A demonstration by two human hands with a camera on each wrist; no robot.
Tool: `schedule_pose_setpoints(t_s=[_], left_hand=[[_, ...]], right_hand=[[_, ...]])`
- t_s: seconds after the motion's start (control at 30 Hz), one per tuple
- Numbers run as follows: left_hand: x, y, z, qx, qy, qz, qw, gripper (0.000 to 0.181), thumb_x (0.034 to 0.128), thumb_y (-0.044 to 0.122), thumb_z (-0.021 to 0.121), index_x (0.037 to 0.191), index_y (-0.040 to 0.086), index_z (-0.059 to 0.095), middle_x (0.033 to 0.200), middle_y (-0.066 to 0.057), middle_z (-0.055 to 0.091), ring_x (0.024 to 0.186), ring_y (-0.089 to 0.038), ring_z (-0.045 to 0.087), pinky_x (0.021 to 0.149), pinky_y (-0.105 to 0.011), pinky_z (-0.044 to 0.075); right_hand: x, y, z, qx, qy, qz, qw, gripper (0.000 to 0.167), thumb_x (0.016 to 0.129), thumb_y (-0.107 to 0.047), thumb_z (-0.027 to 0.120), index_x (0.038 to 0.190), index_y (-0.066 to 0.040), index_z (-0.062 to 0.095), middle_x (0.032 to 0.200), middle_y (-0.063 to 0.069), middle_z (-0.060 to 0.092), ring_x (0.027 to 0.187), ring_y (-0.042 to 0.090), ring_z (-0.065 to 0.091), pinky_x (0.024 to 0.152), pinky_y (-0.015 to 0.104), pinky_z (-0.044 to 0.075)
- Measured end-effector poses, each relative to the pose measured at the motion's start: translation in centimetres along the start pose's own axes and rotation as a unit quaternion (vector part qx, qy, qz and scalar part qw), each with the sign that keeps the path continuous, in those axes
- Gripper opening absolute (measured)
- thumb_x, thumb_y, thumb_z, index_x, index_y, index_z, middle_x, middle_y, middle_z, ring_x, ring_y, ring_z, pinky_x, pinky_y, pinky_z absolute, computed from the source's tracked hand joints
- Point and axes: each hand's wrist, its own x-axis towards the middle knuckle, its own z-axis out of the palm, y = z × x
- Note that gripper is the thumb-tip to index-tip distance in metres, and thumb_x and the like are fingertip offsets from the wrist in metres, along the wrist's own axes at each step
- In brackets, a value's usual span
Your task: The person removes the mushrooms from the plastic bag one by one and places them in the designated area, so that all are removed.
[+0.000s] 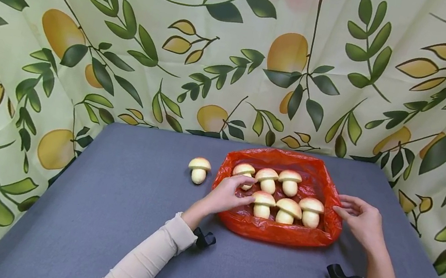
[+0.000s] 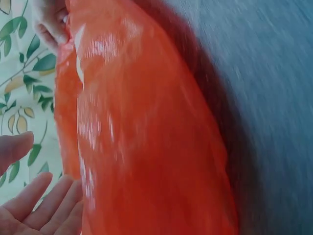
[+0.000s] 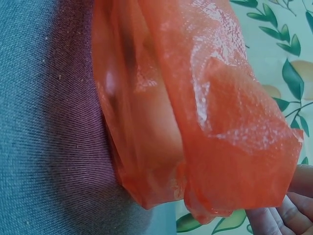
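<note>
A: Backdrop [image 1: 239, 80]?
B: Leafy fruit-print cloth round the table [image 1: 82, 214]. Table's grey-blue; far edge meets the cloth at 12 o'clock.
A: Bag [image 1: 278, 233]?
B: Red, at the table's 1 o'clock, close to that far edge. Wide stretch of table at its 9, a narrower strip at its 3 with the right hand [image 1: 364, 222] there.
A: Which way does it lie?
B: Mouth up, long axis 9 to 3. Six mushrooms [image 1: 267, 178] inside, two rows of three. Caps toward 12, stems toward 6 in the head view. Standing or lying, can't tell.
A: Any outside?
B: Lone mushroom [image 1: 199, 170], just past the bag's 9, well inside the far edge. Also cap 12, stem 6.
A: Grips?
B: Left hand [image 1: 225, 196] at the bag's 9, reaching over the rim; thumb and fingers wide apart, nothing held. Right hand at its 3, thumb touching the rim; pinching or not, can't tell.
</note>
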Motion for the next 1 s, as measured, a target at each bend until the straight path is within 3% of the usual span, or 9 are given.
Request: schedule_pose_setpoints(t_s=[0.27,0.4,0.53,0.63,0.77,0.83,1.0], left_hand=[[0.7,0.3,1.6,-0.014,-0.030,-0.009,0.9994,0.048,0.0872,0.013,0.070,0.130,-0.003,0.055,0.128,-0.020,0.062,0.117,-0.032,0.061,0.102,-0.045,0.049],[1.1,0.1,2.0,0.005,-0.030,-0.011,0.9995,0.048,0.0870,0.015,0.070,0.130,-0.001,0.056,0.128,-0.018,0.063,0.118,-0.030,0.061,0.103,-0.041,0.049],[1.5,-0.1,2.3,0.027,-0.036,-0.017,0.9988,0.048,0.0868,0.019,0.071,0.129,0.001,0.057,0.129,-0.015,0.063,0.120,-0.028,0.059,0.105,-0.039,0.047],[1.7,-0.3,2.6,0.035,-0.040,-0.025,0.9983,0.049,0.0867,0.020,0.071,0.130,0.001,0.057,0.130,-0.015,0.062,0.122,-0.027,0.058,0.106,-0.037,0.046],[2.0,-0.8,3.2,0.047,-0.044,-0.036,0.9973,0.050,0.0869,0.022,0.071,0.130,0.001,0.057,0.130,-0.013,0.063,0.122,-0.025,0.059,0.106,-0.035,0.046],[2.1,-1.0,3.4,0.047,-0.048,-0.048,0.9966,0.051,0.0871,0.023,0.071,0.131,0.002,0.057,0.130,-0.012,0.063,0.121,-0.024,0.059,0.106,-0.034,0.046],[2.2,-1.1,3.6,0.045,-0.054,-0.073,0.9948,0.052,0.0872,0.025,0.071,0.133,0.005,0.056,0.131,-0.011,0.063,0.120,-0.022,0.060,0.106,-0.034,0.046]], right_hand=[[0.0,0.0,-0.1,0.001,-0.003,0.003,1.0000,0.041,0.090,-0.022,0.068,0.117,0.007,0.062,0.095,0.020,0.072,0.067,-0.019,0.051,0.058,0.010,0.050],[0.1,0.0,-0.2,0.007,-0.004,-0.002,1.0000,0.041,0.089,-0.022,0.069,0.117,0.007,0.063,0.084,-0.006,0.071,0.068,-0.018,0.052,0.058,0.010,0.051],[0.1,0.1,-0.2,0.014,-0.005,-0.005,0.9999,0.040,0.089,-0.022,0.069,0.117,0.007,0.063,0.077,-0.031,0.057,0.068,-0.018,0.052,0.058,0.010,0.051],[0.1,0.1,-0.2,0.013,-0.004,-0.005,0.9999,0.040,0.089,-0.021,0.069,0.117,0.007,0.063,0.079,-0.024,0.063,0.068,-0.018,0.053,0.058,0.010,0.051],[0.1,0.0,-0.1,0.006,-0.004,-0.005,1.0000,0.040,0.089,-0.021,0.069,0.117,0.007,0.063,0.088,0.004,0.073,0.067,-0.018,0.053,0.059,0.009,0.051],[0.1,0.0,0.0,0.004,-0.004,-0.003,1.0000,0.040,0.089,-0.021,0.069,0.117,0.007,0.063,0.091,0.013,0.073,0.067,-0.018,0.052,0.059,0.009,0.051],[0.1,0.1,-0.1,0.005,-0.005,0.000,1.0000,0.041,0.089,-0.022,0.069,0.117,0.007,0.063,0.092,0.012,0.074,0.068,-0.019,0.052,0.059,0.009,0.051]])
